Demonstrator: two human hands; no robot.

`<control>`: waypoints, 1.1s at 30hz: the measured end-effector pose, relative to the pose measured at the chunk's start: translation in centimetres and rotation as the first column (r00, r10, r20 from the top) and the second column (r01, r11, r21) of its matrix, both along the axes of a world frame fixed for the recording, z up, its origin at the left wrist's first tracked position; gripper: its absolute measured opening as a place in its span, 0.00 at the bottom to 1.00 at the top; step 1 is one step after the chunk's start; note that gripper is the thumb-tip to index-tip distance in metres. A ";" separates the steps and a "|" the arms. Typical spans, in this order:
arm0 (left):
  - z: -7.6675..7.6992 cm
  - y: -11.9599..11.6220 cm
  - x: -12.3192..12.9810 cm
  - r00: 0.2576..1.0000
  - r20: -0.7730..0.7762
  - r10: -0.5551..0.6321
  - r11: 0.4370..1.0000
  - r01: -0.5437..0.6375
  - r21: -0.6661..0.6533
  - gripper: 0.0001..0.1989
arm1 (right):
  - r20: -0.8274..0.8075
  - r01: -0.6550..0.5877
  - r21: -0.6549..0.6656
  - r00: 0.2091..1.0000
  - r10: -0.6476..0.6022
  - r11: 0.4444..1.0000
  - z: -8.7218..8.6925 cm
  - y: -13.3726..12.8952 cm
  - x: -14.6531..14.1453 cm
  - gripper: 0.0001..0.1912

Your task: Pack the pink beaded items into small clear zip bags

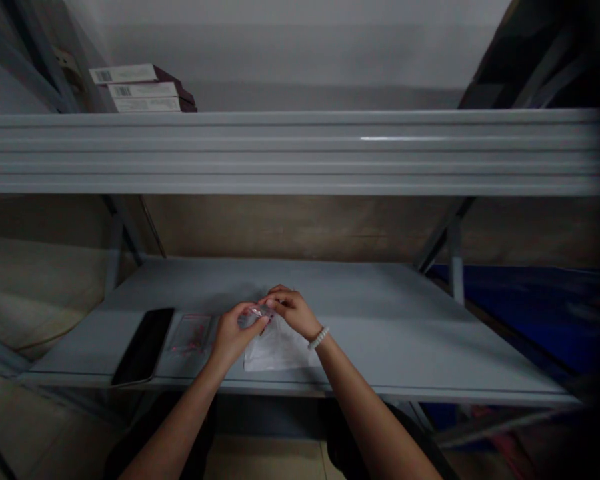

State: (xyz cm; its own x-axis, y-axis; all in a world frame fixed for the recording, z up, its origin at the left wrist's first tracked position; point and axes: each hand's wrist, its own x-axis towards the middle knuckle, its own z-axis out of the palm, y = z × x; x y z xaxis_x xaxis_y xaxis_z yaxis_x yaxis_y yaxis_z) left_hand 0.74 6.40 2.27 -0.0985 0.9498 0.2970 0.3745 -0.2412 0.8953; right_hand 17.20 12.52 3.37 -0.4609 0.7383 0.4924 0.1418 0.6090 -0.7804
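Observation:
My left hand [237, 330] and my right hand [293, 310] meet above the grey shelf [380, 327]. Between their fingertips is a small clear plastic bag [258, 311] with a reddish edge, pinched from both sides. Whatever the bag contains is too small to tell. A white sheet [277, 350] lies under and just in front of the hands. To the left of my left hand lie clear bags [190, 337] with red edges and small red pieces. My right wrist wears a beaded bracelet [319, 338].
A dark flat phone or tablet [144, 347] lies at the shelf's left front. Above, a wide grey beam [300, 153] crosses the view, with stacked boxes [147, 90] behind it. Diagonal struts stand at both sides, and a blue surface [530, 313] is at the right.

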 end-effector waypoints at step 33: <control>0.5 -0.7 1.4 0.988 -0.123 0.094 0.987 -0.076 0.143 0.19 | 0.125 0.110 -0.107 0.988 -0.096 0.988 1.8 -3.0 0.8 0.02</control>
